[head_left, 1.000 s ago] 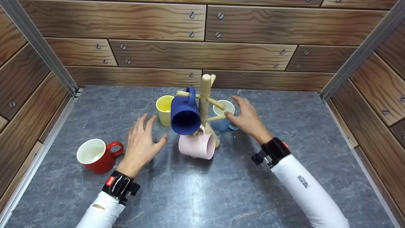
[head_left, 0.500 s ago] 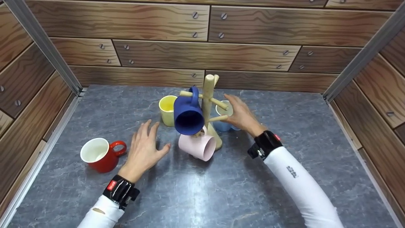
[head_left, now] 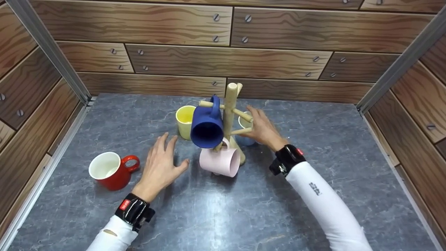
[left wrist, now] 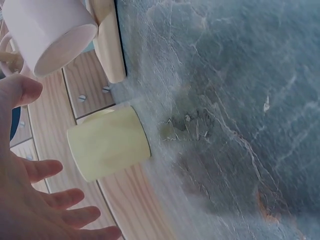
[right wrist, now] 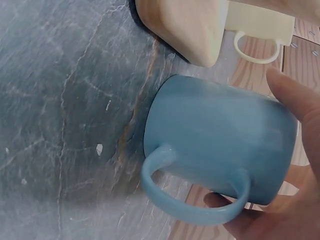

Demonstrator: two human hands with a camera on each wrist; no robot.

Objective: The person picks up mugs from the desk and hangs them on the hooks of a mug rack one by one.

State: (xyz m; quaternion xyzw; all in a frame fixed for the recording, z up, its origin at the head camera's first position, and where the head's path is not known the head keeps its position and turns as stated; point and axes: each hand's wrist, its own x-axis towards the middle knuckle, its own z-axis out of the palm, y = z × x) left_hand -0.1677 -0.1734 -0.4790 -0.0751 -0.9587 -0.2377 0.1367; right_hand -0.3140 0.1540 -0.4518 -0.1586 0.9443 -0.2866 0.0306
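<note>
My right hand (head_left: pixel 263 129) grips the light blue mug (right wrist: pixel 215 135) behind the wooden mug tree (head_left: pixel 229 116). In the right wrist view the thumb lies by the rim and the fingers reach round the far side, near the handle; the mug stands upright on the table. My left hand (head_left: pixel 160 169) hovers with fingers spread, holding nothing, between the red mug (head_left: pixel 115 177) and the tree. A dark blue mug (head_left: pixel 207 120) hangs by its handle from an upper peg. Below it a pink mug (head_left: pixel 217 162) hangs from a lower peg, mouth to the right.
Behind the left hand a yellow mug (head_left: pixel 184 127) stands upright, partly covered by the dark blue one. Bare pegs (head_left: pixel 243 115) jut from the tree toward the right hand. Wood-patterned panels (head_left: pixel 174 59) wall the grey table (head_left: pixel 216 216) at the back and sides.
My right hand has moved left onto the light blue mug and closed round it. The left hand has shifted only slightly. The hanging pink mug has swung a little.
</note>
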